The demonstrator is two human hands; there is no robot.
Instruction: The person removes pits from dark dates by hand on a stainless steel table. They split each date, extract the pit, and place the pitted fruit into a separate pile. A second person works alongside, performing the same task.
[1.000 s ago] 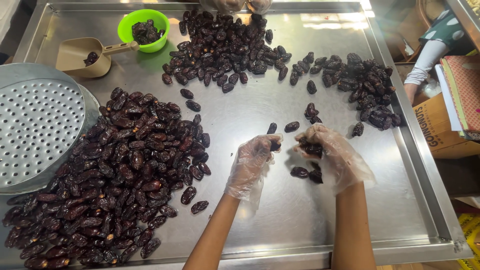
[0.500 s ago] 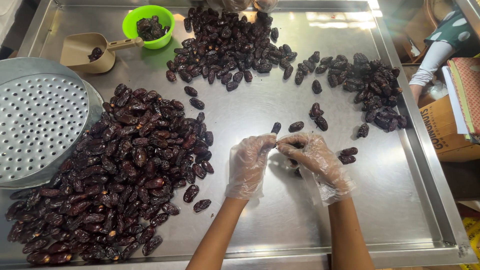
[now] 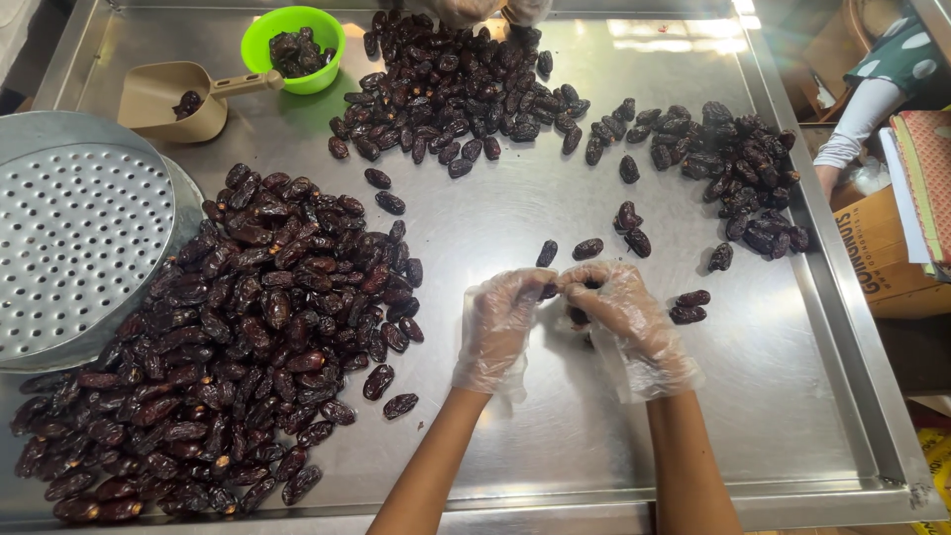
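Both my hands wear thin clear plastic gloves and meet over the middle of a steel tray table (image 3: 594, 456). My left hand (image 3: 500, 322) and my right hand (image 3: 624, 317) pinch one dark date (image 3: 578, 315) between their fingertips; most of it is hidden by the fingers. A big pile of dark brown dates (image 3: 238, 337) lies to the left of my hands. Two loose dates (image 3: 688, 305) rest just right of my right hand, and a few more (image 3: 586, 248) lie just beyond my fingers.
A second date pile (image 3: 466, 84) lies at the far middle, a third (image 3: 733, 163) at the far right. A perforated metal pan (image 3: 74, 243) sits at left, a green bowl (image 3: 294, 45) and tan scoop (image 3: 173, 94) far left. Another person's gloved hands (image 3: 480, 10) and a white sleeve (image 3: 857, 119) are nearby.
My hands drew together from slightly apart; the right hand came in from the loose dates at right, and both now pinch one date between them.
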